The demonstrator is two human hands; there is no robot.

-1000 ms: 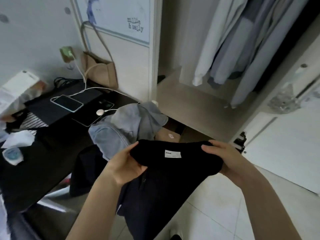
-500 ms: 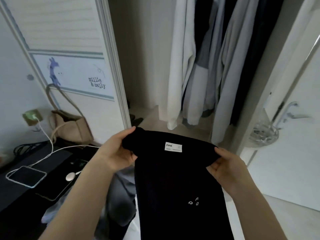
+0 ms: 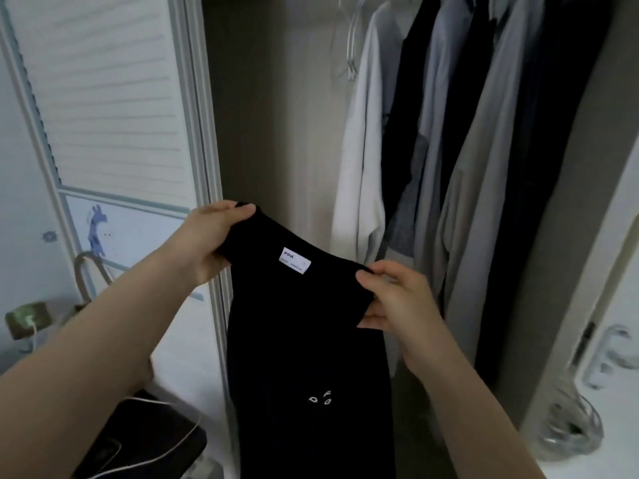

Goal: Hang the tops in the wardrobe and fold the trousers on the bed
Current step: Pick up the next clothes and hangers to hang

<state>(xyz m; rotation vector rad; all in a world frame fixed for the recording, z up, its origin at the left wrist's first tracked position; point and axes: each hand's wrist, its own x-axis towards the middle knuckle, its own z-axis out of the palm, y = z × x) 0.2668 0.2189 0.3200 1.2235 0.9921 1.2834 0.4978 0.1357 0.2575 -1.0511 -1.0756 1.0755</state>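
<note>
Head view: one black top (image 3: pixel 304 340), two hands. Left hand (image 3: pixel 211 243) and right hand (image 3: pixel 397 302) each pinching a shoulder edge, fingers curled over fabric, held up before open wardrobe (image 3: pixel 276 115). Raised higher and nearer the hanging shirts (image 3: pixel 449 133) than before. Neck label (image 3: pixel 294 260) reads "FPA"; chest letters unclear.

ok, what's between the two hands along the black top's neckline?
Head view: only the black top itself spans from left hand to right hand, with its white neck label about midway. No hanger is in it yet.
</note>
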